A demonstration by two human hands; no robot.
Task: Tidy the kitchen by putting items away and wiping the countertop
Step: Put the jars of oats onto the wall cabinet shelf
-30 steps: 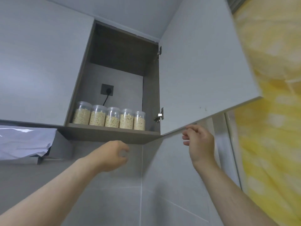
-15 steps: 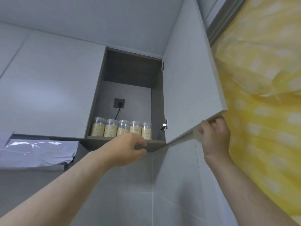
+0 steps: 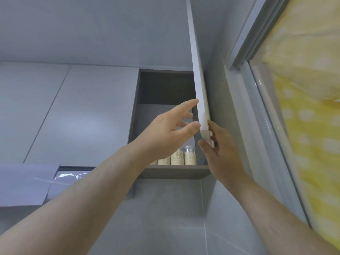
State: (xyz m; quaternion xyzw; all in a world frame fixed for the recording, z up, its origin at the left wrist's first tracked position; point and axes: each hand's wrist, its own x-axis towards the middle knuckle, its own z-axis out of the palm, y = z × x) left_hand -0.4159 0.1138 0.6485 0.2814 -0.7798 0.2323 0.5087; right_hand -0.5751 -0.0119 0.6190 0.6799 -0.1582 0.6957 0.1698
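- My left hand (image 3: pixel 169 133) is spread with straight fingers. Its index tip and thumb touch the front edge of the door (image 3: pixel 199 89), and it holds nothing.
- My right hand (image 3: pixel 223 153) grips the door's lower corner, thumb in front and fingers behind.
- The door stands edge-on to me, between both hands.
- Half a second ago the door showed its inner face, and the left hand was curled below the shelf (image 3: pixel 174 172).
- I count three jars (image 3: pixel 177 157) on the shelf. Before, five showed.
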